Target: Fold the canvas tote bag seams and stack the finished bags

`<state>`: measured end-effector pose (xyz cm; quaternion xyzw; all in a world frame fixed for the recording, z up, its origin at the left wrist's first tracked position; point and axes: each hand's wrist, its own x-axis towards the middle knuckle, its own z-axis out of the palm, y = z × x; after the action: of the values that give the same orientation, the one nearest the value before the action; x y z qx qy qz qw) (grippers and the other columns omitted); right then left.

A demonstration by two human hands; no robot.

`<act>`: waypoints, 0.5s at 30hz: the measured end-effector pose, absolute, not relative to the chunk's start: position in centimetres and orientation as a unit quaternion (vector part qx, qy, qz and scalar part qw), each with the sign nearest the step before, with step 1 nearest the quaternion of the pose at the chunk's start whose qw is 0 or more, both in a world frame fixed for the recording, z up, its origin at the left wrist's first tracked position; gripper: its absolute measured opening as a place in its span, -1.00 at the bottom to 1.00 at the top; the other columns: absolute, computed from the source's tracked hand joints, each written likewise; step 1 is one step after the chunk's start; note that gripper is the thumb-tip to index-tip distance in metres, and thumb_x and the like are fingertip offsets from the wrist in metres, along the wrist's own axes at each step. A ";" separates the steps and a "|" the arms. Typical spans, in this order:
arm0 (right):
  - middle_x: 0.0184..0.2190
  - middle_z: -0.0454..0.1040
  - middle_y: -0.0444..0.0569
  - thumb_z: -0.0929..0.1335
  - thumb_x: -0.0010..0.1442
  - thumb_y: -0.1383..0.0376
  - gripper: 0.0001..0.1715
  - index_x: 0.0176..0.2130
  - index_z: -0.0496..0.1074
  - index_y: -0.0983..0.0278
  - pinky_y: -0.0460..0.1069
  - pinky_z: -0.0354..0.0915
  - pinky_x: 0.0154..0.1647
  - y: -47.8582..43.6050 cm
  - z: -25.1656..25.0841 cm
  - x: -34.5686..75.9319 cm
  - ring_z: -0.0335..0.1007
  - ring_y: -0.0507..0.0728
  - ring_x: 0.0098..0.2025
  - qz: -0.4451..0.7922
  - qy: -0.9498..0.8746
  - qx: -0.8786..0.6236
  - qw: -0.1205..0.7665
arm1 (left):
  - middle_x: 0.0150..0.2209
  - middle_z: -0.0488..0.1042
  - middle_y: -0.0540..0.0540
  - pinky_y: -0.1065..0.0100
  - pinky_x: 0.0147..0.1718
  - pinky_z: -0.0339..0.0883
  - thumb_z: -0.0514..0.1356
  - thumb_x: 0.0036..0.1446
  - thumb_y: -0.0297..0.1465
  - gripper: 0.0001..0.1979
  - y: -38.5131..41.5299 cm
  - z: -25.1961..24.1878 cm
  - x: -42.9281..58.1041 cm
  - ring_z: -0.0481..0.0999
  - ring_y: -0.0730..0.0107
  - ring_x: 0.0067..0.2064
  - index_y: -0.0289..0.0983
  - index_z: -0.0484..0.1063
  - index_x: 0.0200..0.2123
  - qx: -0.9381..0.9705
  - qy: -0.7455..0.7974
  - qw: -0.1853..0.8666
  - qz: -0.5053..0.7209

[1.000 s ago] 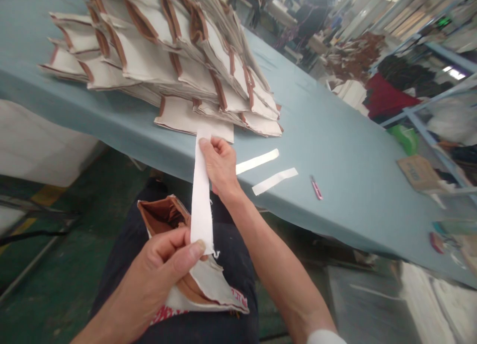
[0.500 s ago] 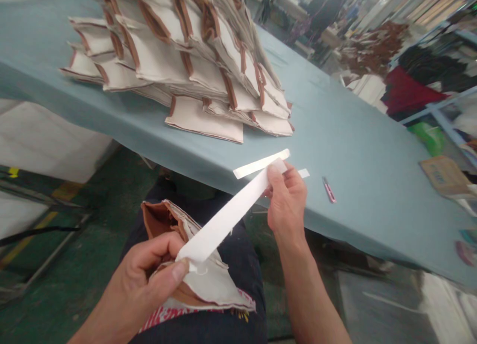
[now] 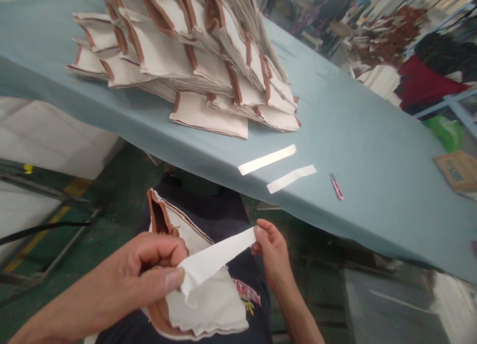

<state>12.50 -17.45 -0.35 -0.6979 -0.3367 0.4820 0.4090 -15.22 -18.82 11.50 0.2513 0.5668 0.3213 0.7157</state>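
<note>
A white fabric strip (image 3: 219,257) stretches between both hands above the lap. My left hand (image 3: 149,269) pinches its wider near end between thumb and fingers. The far end is gripped by my right hand (image 3: 271,247), thumb against fingertips. Beneath the strip, a cream cloth pouch (image 3: 208,309) with brown edging lies on the lap, its brown-lined opening towards the upper left. The left hand covers part of this pouch, and I cannot tell whether its fingers touch it. On the table edge lie one white strip (image 3: 266,160) and a second white strip (image 3: 291,179).
A large pile of cream, brown-edged pouches (image 3: 216,80) covers the blue-green table (image 3: 335,125) at upper left. Small pink-handled thread snips (image 3: 337,187) lie right of the loose strips. A cardboard box (image 3: 456,171) and a green item (image 3: 443,131) are at far right.
My right hand has come down and nearer from the table edge, bringing the strip's far end over the lap. The second loose strip is now uncovered. The pouch shows more of its front.
</note>
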 end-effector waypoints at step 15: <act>0.18 0.72 0.09 0.41 0.23 0.42 -0.39 0.25 0.49 0.17 0.01 0.63 0.05 -17.1 5.2 8.3 0.70 0.21 0.20 0.485 -0.687 -0.354 0.411 | -0.50 0.50 0.07 0.54 -0.49 0.35 0.54 0.16 0.08 -0.50 -18.0 6.9 -15.8 0.43 0.46 -0.49 -0.23 0.60 -0.41 0.306 0.505 0.769 0.246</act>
<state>8.29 -17.09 5.17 -0.3536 -0.6867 0.4846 0.4105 -15.77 -18.01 6.93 0.3056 0.5048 0.2458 0.7690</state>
